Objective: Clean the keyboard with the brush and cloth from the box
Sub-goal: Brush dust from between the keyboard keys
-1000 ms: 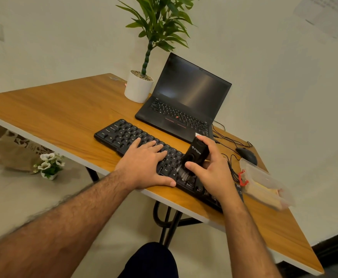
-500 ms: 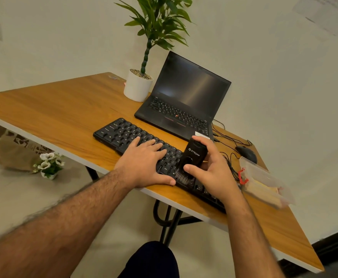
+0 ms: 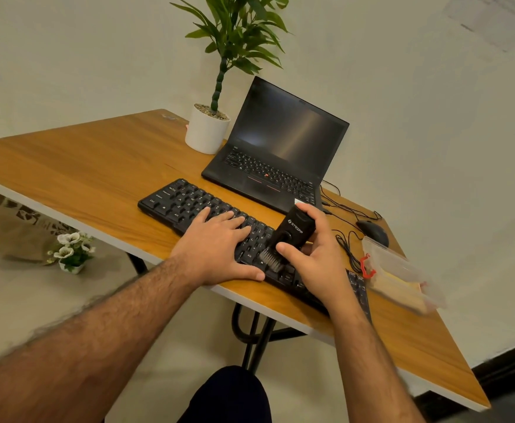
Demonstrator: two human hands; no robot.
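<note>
I see brush tilted lower than second ago, bristles on keyboard near desk's front edge. Right hand grips brush; left hand flat, fingers spread. Box blurred.

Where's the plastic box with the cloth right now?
In the head view, the clear plastic box sits on the desk at the right, just past the keyboard's right end and in front of the mouse.

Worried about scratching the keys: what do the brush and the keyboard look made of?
Brush: seemingly matte black plastic body with a printed logo, and pale, fine bristles that look soft, fibre unclear. Keyboard: apparently matte black plastic, keycaps with light printed legends, dull sheen.
</note>
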